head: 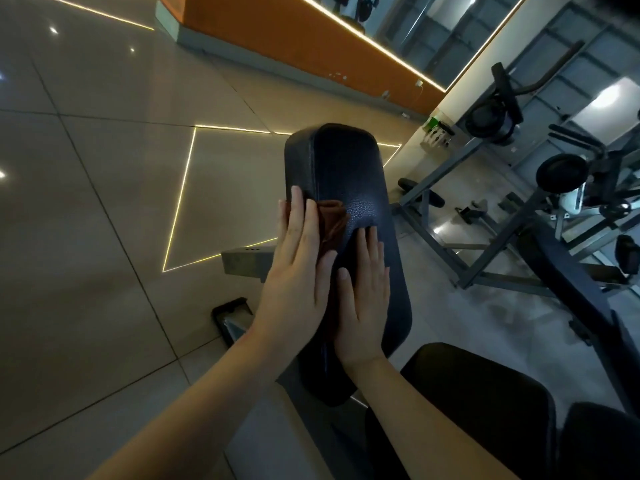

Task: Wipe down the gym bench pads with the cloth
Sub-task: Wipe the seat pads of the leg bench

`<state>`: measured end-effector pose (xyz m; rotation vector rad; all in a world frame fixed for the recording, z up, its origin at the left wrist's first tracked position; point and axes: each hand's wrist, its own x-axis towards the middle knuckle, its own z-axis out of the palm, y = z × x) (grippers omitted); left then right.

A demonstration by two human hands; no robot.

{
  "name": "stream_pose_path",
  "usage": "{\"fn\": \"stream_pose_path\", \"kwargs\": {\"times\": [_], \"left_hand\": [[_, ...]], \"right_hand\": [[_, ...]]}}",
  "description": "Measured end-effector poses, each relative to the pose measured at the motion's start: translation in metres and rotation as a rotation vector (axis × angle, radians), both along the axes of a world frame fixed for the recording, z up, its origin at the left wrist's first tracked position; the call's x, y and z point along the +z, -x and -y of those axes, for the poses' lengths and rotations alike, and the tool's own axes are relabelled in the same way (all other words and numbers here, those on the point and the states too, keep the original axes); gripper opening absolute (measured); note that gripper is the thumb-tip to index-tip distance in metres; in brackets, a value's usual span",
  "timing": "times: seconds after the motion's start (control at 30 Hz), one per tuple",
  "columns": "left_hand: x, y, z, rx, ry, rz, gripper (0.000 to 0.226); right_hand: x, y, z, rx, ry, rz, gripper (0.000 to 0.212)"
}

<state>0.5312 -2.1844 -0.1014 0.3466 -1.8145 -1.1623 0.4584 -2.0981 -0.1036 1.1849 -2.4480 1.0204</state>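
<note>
A long black leather bench pad (341,168) runs away from me at the centre of the head view. A brown cloth (90,220) lies on its left side, mostly covered. My left hand (298,271) presses flat on the cloth with straight fingers along the pad's left edge. Just to the right of it, my right hand (363,292) lies flat on the bare pad, fingers straight. A second black pad (478,403) sits at the lower right, near me.
Shiny tiled floor (86,202) with lit strips spreads to the left. A grey metal frame (446,233), weight plates (561,173) and another bench (568,275) crowd the right. An orange wall (277,32) with a mirror stands at the back.
</note>
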Motion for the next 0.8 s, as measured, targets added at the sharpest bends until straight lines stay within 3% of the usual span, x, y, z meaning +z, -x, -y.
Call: {"fn": "stream_pose_path", "kwargs": {"times": [0.2, 0.3, 0.43, 0.63, 0.8], "left_hand": [[0.056, 0.018, 0.041, 0.013, -0.206, 0.091, 0.064], [0.067, 0.024, 0.051, 0.045, -0.196, 0.029, 0.066], [0.033, 0.02, 0.024, 0.084, -0.11, -0.047, 0.065], [-0.052, -0.016, -0.066, 0.035, -0.129, -0.042, 0.063], [-0.054, -0.015, -0.07, 0.064, -0.092, -0.034, 0.063]], "right_hand": [[0.003, -0.004, 0.0, -0.002, 0.002, 0.009, 0.056], [0.003, -0.003, 0.001, 0.007, -0.002, 0.014, 0.056], [0.002, -0.001, -0.001, 0.021, 0.016, 0.005, 0.059], [0.0, 0.003, 0.0, 0.025, -0.003, -0.006, 0.074], [-0.003, 0.005, 0.0, 0.027, 0.005, -0.008, 0.07]]}}
